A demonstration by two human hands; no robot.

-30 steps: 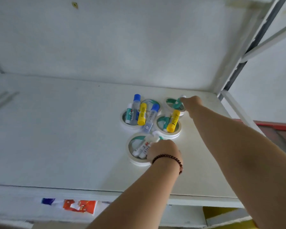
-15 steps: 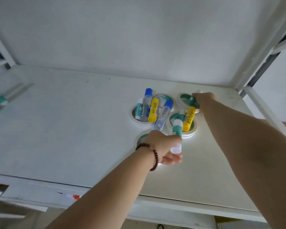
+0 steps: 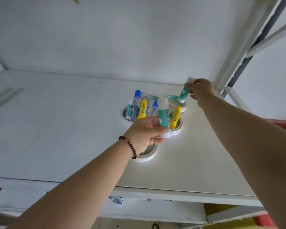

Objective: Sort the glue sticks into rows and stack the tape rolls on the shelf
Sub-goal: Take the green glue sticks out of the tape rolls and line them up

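Left hand (image 3: pixel 145 133): your fingers clamp one green glue stick (image 3: pixel 163 113), lifted above the tape rolls (image 3: pixel 176 128). Right hand (image 3: pixel 201 91): fingers clamp a second green stick (image 3: pixel 184 94). Risk: yellow stick (image 3: pixel 175 116) just beyond your left fingers could roll off its roll onto the shelf (image 3: pixel 56 129).

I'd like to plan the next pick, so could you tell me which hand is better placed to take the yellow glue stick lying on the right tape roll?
Probably left: the left hand is nearer that yellow glue stick, though both hold green sticks.
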